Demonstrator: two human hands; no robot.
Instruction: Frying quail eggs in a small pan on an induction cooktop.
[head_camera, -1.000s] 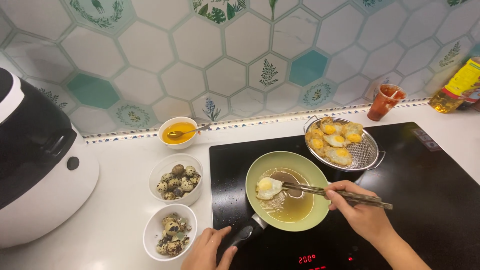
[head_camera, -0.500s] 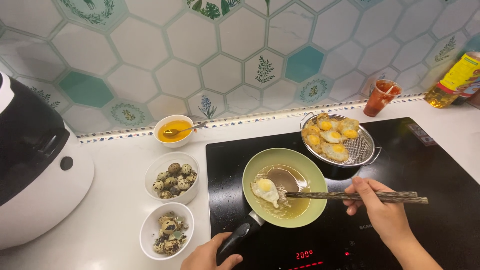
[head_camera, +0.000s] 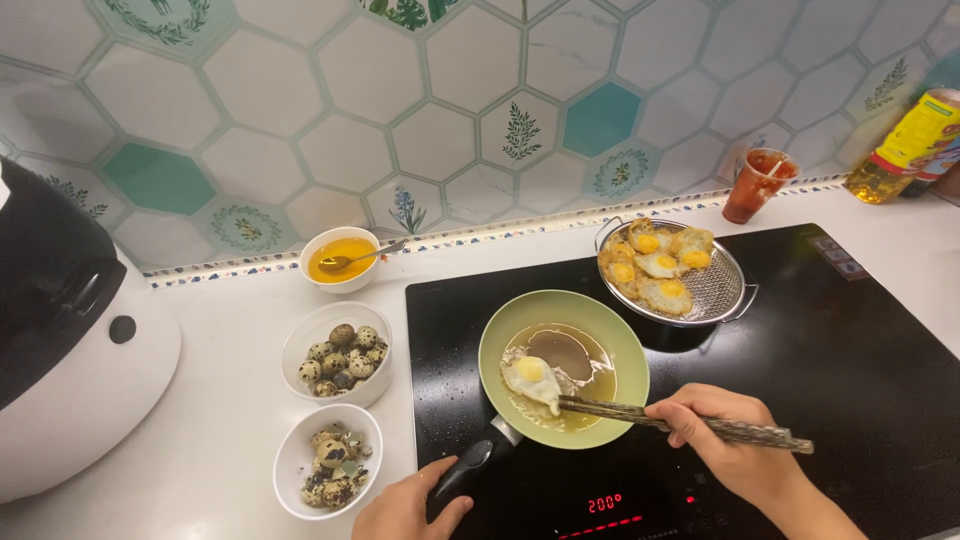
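Note:
A small green frying pan (head_camera: 625, 350) with oil stands on the black induction hob (head_camera: 840, 350). A small fried egg (head_camera: 532, 378) lies in the oil at the pan's left side. My left hand (head_camera: 410, 508) grips the pan's black handle (head_camera: 470, 465) at the bottom. My right hand (head_camera: 730, 445) holds dark wooden chopsticks (head_camera: 640, 414), their tips touching the egg.
A metal mesh strainer (head_camera: 720, 290) with several fried eggs sits behind the pan. White bowls hold speckled quail eggs (head_camera: 338, 350), broken shells (head_camera: 330, 465) and an orange liquid with a spoon (head_camera: 340, 258). A white-and-black appliance (head_camera: 70, 330) stands left; a red sauce cup (head_camera: 755, 185) and oil bottle (head_camera: 905, 145) stand right.
The chopstick tips have moved left across the pan to the egg. The egg has shifted slightly within the oil. My left hand stays on the handle.

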